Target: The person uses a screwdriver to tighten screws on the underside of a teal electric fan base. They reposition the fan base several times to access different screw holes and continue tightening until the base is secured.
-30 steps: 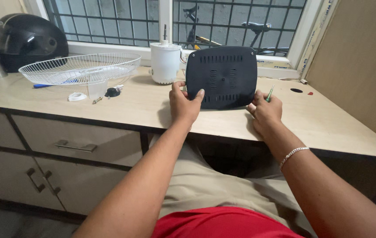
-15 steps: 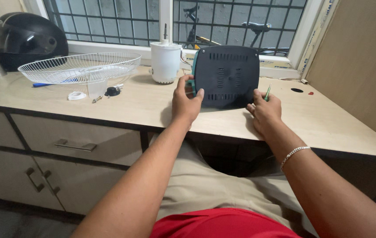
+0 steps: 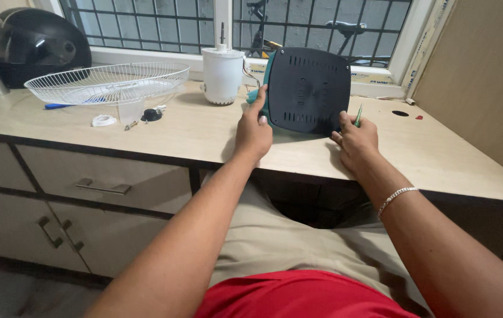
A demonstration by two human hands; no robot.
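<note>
By a barred window, a wooden desk (image 3: 163, 132) bears a dark base (image 3: 309, 89) standing on edge. The left hand (image 3: 253, 132) grips its left side; the right hand (image 3: 354, 140) pinches a green screwdriver (image 3: 358, 115) against its lower right corner.

Bare surface (image 3: 440, 153) lies open right of the black panel (image 3: 310, 91). Left of it stand a white motor (image 3: 222, 76), a wire fan guard (image 3: 107, 83) and small parts (image 3: 128, 118); the window frame (image 3: 375, 88) closes the back.

A dark, vented square base plate (image 3: 309, 88) with a teal edge is standing tilted upright on the desk at upper centre, its slotted underside facing the camera.
</note>
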